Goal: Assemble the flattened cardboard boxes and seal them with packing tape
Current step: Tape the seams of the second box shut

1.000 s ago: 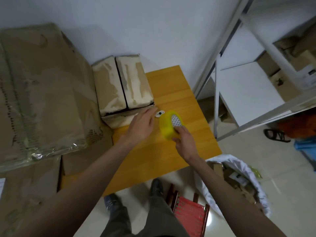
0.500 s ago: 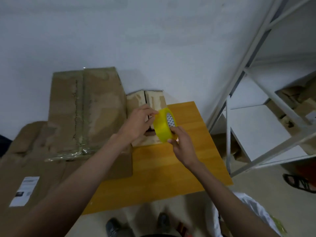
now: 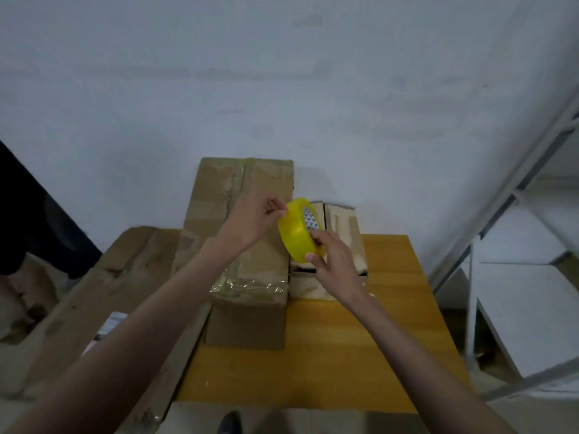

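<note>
Currently showing: one tape roll (image 3: 299, 234), two boxes. Right hand (image 3: 336, 261) is gripping it, left hand (image 3: 253, 220) pinching its edge. Roll is now sitting higher than before.

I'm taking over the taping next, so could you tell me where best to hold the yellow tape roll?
Hold the yellow tape roll across its width from the right, as the right hand does: the roll stands on edge, so the left hand can probably pick at the outer band for the tape's end.

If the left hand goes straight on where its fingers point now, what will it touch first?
The left hand points right, its fingertips already at the edge of the yellow tape roll that the right hand holds. It would likely meet the roll first; depth is unclear.
</note>
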